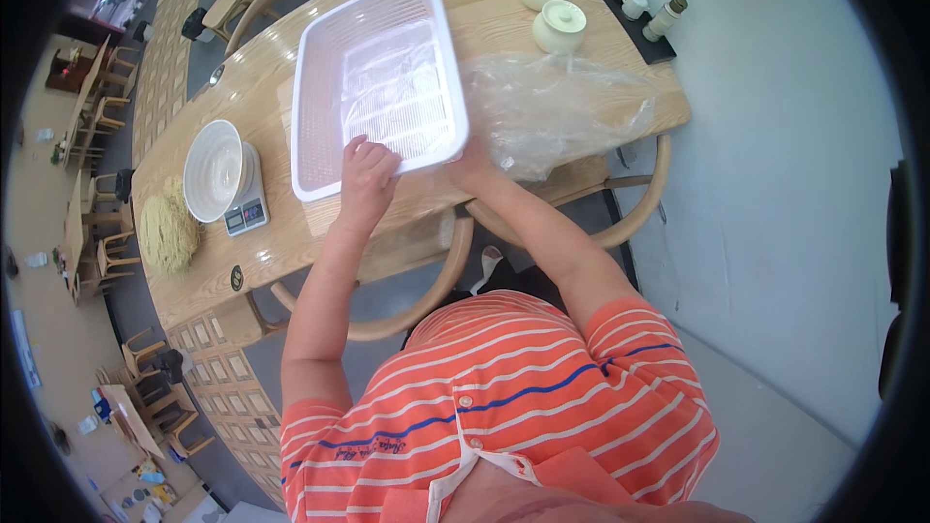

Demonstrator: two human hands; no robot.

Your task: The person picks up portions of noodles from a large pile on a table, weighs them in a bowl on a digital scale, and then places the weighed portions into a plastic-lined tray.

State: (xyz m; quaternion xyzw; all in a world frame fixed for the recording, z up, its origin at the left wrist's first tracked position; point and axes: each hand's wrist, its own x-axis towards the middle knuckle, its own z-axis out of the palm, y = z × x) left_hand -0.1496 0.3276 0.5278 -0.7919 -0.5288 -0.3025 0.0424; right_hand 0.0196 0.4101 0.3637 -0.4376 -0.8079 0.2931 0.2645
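Note:
A large white plastic basket [318,102] with slotted sides and floor is over the table in front of me. My left hand [368,174] is closed over its near rim, fingers curled to the inside. At the near right corner, my right hand [472,165] reaches behind and under the basket's edge, so its fingers are hidden. A crumpled clear plastic bag [572,107] lies just right of the basket, close to my right hand. The basket floor has a shiny look; I cannot tell whether film lies in it.
To the left, a white bowl [213,169] sits tilted on a kitchen scale [246,217], beside a bundle of pale dry noodles [170,230]. Two lidded cream jars [559,29] and a black tray [651,45] of bottles stand far right, by a wall [775,194]. Wooden chairs [426,295] line the near edge.

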